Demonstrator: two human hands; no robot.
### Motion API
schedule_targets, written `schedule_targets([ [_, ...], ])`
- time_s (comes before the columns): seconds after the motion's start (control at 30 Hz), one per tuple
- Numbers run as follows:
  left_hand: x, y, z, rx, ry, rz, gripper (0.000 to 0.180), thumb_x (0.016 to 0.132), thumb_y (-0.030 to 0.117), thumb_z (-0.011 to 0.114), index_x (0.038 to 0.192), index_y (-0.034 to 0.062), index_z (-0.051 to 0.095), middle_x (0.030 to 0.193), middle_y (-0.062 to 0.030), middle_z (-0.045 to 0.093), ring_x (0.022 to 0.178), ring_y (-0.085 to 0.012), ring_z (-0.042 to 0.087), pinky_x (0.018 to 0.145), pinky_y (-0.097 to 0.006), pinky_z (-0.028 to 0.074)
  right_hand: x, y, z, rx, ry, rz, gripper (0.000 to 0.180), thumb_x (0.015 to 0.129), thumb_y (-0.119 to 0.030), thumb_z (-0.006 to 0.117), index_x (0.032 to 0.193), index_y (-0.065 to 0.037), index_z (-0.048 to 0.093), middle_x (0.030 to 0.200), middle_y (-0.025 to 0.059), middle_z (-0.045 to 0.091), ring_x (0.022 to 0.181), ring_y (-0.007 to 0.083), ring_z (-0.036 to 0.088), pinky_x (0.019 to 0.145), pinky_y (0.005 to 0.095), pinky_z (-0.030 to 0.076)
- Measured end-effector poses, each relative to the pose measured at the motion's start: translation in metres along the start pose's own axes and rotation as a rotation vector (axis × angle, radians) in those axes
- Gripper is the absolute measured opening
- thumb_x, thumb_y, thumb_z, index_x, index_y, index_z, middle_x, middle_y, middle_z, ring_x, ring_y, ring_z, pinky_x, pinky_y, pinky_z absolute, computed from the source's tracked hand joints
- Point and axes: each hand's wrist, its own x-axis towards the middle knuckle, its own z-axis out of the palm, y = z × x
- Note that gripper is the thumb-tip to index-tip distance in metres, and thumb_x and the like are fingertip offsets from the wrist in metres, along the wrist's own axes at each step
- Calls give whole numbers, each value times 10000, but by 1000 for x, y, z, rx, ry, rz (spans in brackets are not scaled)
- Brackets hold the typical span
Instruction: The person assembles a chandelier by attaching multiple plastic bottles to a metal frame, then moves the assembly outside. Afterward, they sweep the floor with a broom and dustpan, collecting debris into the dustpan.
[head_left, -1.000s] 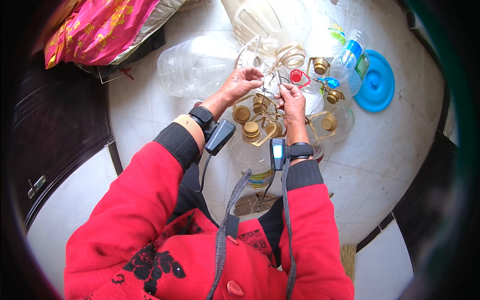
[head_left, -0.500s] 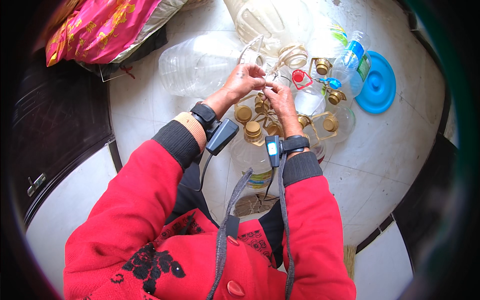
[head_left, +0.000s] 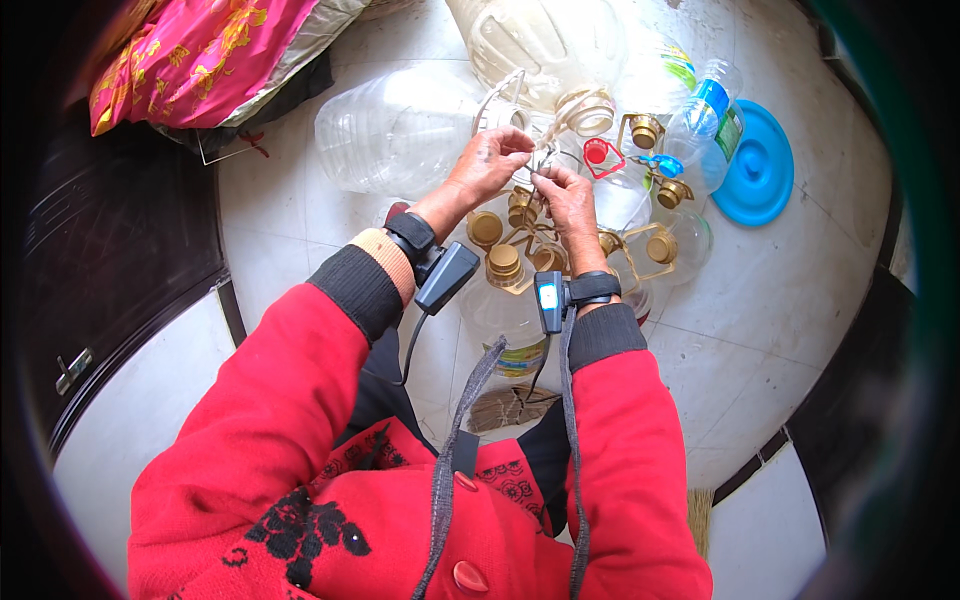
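Observation:
Close together above a cluster of clear plastic bottles, my left hand (head_left: 484,166) and my right hand (head_left: 568,202) both pinch a thin cord (head_left: 533,178). Its run among the handles is partly hidden by the fingers. Just below sit several gold caps (head_left: 504,262) on bottles with loop handles. A large clear jug (head_left: 395,132) lies on its side left of my fingers, its mouth near my left hand. Beyond them lies a bigger cloudy jug (head_left: 545,50) with a white neck (head_left: 587,110). A red cap with a ring handle (head_left: 598,152) is right of my fingertips.
A round blue lid (head_left: 755,165) lies on the tiled floor (head_left: 745,350) at the right. Beside it leans a bottle with a blue label (head_left: 708,105). Pink patterned fabric (head_left: 190,65) is piled at the far left, near a dark door (head_left: 120,240). Straw bristles (head_left: 699,520) show at lower right.
My hands have drawn slightly apart, with the right hand a little lower, and more of the cord shows between the fingertips. The bottles stay almost where they were.

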Motion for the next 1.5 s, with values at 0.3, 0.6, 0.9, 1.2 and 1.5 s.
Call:
schedule_targets([
  [0.3, -7, 4, 3, 284, -105, -117, 176, 763, 130, 560, 850, -17, 600, 768, -84, 606, 711, -104, 559, 652, -224, 449, -4, 2, -12, 225, -75, 68, 129, 731, -164, 616, 785, -48, 603, 603, -13, 546, 476, 30, 451, 398, 158, 327],
  [0.6, -8, -8, 15, 176, -184, -151, 118, 748, 92, 573, 802, -11, 599, 720, -41, 594, 663, -91, 538, 619, -220, 442, -2, 7, -16, 466, -64, 169, 92, 754, -142, 606, 785, -64, 567, 621, -21, 531, 429, 24, 402, 371, 159, 333],
  [0.9, -5, -2, 16, 182, -275, -166, 122, 735, 81, 585, 811, -9, 620, 711, -34, 602, 668, -83, 534, 625, -219, 434, -1, 3, -28, 358, -91, 164, 135, 718, -106, 618, 804, -6, 589, 605, -15, 533, 424, 29, 398, 367, 163, 323],
  [1.2, -3, -1, 26, 145, -206, -181, 43, 707, 49, 605, 723, 9, 605, 634, -22, 564, 539, -67, 489, 482, -201, 397, -2, -3, -30, 342, -110, 144, 152, 725, -115, 612, 827, -3, 600, 643, -4, 556, 451, 32, 412, 397, 171, 349],
  [1.5, -4, -10, 32, -267, -72, -331, 145, 698, -20, 589, 814, 7, 506, 702, -76, 574, 585, -120, 551, 505, -211, 457, -18, -11, -23, 179, -194, 29, 314, 726, -110, 591, 1023, -17, 557, 757, 2, 568, 595, 58, 472, 539, 187, 410],
])
